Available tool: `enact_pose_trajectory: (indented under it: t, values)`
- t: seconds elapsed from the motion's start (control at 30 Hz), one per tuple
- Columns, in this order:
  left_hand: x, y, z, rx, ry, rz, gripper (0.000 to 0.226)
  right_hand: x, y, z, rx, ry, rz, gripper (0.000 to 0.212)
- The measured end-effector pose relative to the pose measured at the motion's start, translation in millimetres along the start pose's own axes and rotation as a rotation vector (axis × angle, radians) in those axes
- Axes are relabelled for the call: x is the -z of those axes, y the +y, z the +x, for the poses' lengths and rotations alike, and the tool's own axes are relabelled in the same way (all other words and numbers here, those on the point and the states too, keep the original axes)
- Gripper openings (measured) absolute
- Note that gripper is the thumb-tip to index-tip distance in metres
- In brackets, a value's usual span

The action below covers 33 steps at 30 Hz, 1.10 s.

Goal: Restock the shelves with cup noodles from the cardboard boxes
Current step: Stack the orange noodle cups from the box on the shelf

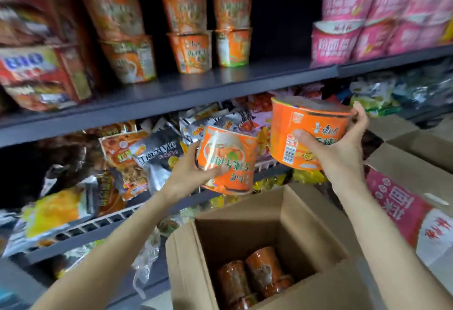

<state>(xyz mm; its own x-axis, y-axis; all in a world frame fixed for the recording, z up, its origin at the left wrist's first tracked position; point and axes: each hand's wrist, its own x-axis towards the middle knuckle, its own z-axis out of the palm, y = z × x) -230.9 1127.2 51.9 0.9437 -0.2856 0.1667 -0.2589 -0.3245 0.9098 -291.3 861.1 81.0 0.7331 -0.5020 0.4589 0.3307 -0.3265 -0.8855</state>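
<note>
- Both hands are clamped on orange cup noodles: my left hand [193, 175] grips a tilted cup [226, 160] at centre frame, thumb across its front.
- At right of centre, my right hand [343, 148] holds a second cup [306, 133] a little higher, thumb on the label, fingers curled over the rim.
- I see the two cups close together but cannot tell whether they touch.
- Below them, at bottom centre, an open cardboard box [306, 216] holds more orange cups [259, 278] lying deep inside.
- Across the upper frame, the dark shelf [196, 89] carries stacked orange cups [188, 28] at centre, with pink cups [367, 13] at upper right.
- Under it, at left, a lower shelf holds loose snack packets [152, 153].
- At right edge, another box [404, 202] bears pink print.
</note>
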Motion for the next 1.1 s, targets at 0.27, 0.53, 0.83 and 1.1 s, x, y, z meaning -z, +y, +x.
enact_pose_trajectory:
  t: [0.27, 0.53, 0.83, 1.1]
  values:
    - [68.0, 84.1, 12.8, -0.095, 0.265, -0.516, 0.066, -73.0, -67.3, 95.1, 0.186, -0.076, 0.012, 0.117]
    - [108.5, 128.2, 36.4, -0.144, 0.310, -0.632, 0.042, -190.4, -90.0, 151.8, 0.239, -0.243, -0.014, 0.121]
    - [118.5, 135.2, 68.3, -0.123, 0.302, -0.787, 0.054, -189.1, -85.1, 134.6, 0.394, -0.288, 0.102, 0.091]
    - [97.6, 174.3, 104.0, -0.120, 0.229, -0.619, 0.078, -167.7, -128.1, 125.3, 0.781, -0.376, -0.004, 0.109]
